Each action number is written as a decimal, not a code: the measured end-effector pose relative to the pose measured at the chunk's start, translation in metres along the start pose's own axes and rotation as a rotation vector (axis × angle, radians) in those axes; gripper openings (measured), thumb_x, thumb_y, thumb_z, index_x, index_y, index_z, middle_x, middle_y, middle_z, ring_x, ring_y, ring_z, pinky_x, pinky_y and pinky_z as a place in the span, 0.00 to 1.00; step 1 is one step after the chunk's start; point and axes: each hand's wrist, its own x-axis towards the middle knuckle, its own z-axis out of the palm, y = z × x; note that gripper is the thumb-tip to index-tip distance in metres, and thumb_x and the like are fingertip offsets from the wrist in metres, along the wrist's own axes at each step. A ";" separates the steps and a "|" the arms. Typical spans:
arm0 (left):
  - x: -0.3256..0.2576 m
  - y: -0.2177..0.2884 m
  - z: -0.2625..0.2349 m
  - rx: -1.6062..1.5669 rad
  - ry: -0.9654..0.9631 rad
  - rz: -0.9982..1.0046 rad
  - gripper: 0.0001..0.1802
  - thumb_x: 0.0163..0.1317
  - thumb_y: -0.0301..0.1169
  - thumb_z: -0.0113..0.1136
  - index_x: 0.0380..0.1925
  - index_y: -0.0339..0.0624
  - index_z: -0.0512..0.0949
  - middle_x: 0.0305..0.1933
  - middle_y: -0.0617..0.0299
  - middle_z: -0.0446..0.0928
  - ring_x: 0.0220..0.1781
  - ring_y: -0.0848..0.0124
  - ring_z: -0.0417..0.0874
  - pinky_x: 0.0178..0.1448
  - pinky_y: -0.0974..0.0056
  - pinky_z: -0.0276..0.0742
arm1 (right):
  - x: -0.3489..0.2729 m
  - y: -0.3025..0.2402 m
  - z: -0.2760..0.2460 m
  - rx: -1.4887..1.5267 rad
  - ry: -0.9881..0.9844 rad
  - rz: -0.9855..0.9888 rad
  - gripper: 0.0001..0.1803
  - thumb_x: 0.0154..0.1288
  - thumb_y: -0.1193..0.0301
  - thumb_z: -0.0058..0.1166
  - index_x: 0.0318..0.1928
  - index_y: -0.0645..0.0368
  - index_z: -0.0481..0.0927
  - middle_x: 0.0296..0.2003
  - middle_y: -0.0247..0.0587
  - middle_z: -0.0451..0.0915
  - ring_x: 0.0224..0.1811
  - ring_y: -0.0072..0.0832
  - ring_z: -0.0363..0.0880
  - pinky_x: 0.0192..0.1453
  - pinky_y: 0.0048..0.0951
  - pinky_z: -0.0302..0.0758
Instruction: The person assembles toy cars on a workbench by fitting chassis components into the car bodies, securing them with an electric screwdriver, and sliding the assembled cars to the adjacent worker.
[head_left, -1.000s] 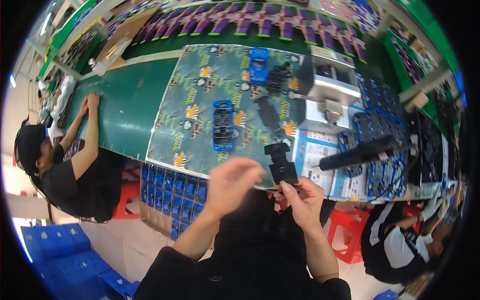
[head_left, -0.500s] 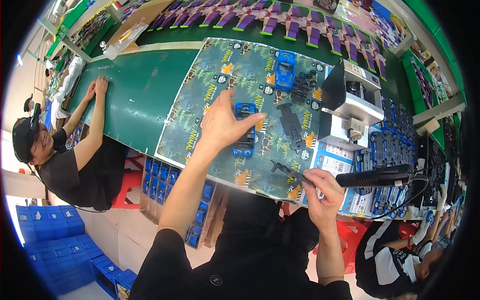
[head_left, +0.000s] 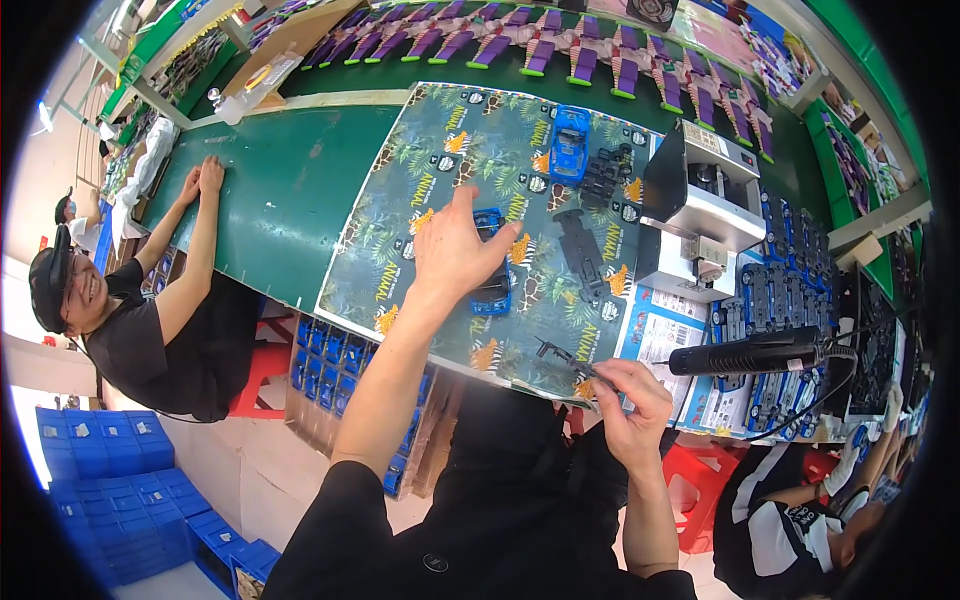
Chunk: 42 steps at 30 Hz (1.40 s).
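My left hand (head_left: 452, 248) is over a blue toy car body (head_left: 492, 298), with thumb and index finger stretched wide apart. The hand covers part of the car, and I cannot tell how firmly it touches it. In my right hand (head_left: 632, 395), thumb and fingers pinch a thin black plastic part (head_left: 558, 350) by its near end, just above the mat's front edge. A flat black car chassis (head_left: 580, 250) lies on the printed mat (head_left: 400, 240), right of the blue car. Farther back sit another blue car body (head_left: 570, 145) and a black chassis piece (head_left: 607, 172).
A grey-white screw-feeding machine (head_left: 705, 190) stands right of the mat. Before it hangs a black electric screwdriver (head_left: 745, 355) on a coiled cord. Rows of blue car parts (head_left: 785, 300) lie farther right. A co-worker (head_left: 150, 320) sits at left, hands on the green table (head_left: 290, 170).
My right hand has shifted slightly left and down with the black part. The blue car under my left hand has tilted a little. The left co-worker's hands have moved slightly.
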 end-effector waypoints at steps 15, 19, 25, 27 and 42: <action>-0.023 -0.013 -0.012 -0.103 -0.081 -0.105 0.44 0.47 0.58 0.71 0.53 0.32 0.75 0.42 0.48 0.83 0.45 0.53 0.85 0.48 0.55 0.79 | -0.004 0.000 -0.008 0.028 0.019 0.064 0.09 0.57 0.83 0.59 0.40 0.68 0.84 0.37 0.47 0.84 0.40 0.32 0.83 0.46 0.27 0.75; -0.022 -0.016 -0.010 -0.178 -0.170 -0.132 0.36 0.46 0.53 0.74 0.45 0.32 0.76 0.39 0.50 0.82 0.40 0.57 0.85 0.45 0.57 0.79 | -0.006 0.002 -0.012 -0.015 0.036 -0.034 0.10 0.56 0.84 0.60 0.40 0.69 0.84 0.37 0.48 0.84 0.38 0.33 0.84 0.44 0.27 0.77; -0.046 -0.001 0.005 -0.998 -0.361 -0.230 0.24 0.54 0.32 0.73 0.48 0.35 0.74 0.39 0.57 0.83 0.38 0.72 0.83 0.43 0.66 0.79 | 0.000 0.001 -0.015 0.392 0.084 0.217 0.09 0.61 0.81 0.58 0.42 0.70 0.83 0.37 0.46 0.85 0.38 0.29 0.83 0.45 0.27 0.78; -0.071 0.016 0.000 -1.183 -0.447 -0.246 0.23 0.57 0.27 0.70 0.52 0.37 0.74 0.41 0.61 0.82 0.40 0.75 0.84 0.45 0.69 0.80 | 0.003 0.002 -0.011 0.649 0.134 0.313 0.10 0.67 0.76 0.57 0.44 0.70 0.83 0.37 0.44 0.85 0.37 0.27 0.84 0.45 0.27 0.80; -0.149 0.033 0.022 -1.382 -0.562 -0.243 0.20 0.57 0.23 0.70 0.50 0.36 0.77 0.45 0.62 0.82 0.42 0.77 0.83 0.49 0.68 0.81 | -0.024 0.006 0.009 0.791 0.157 0.357 0.09 0.69 0.74 0.57 0.44 0.67 0.84 0.39 0.40 0.85 0.36 0.22 0.83 0.44 0.25 0.79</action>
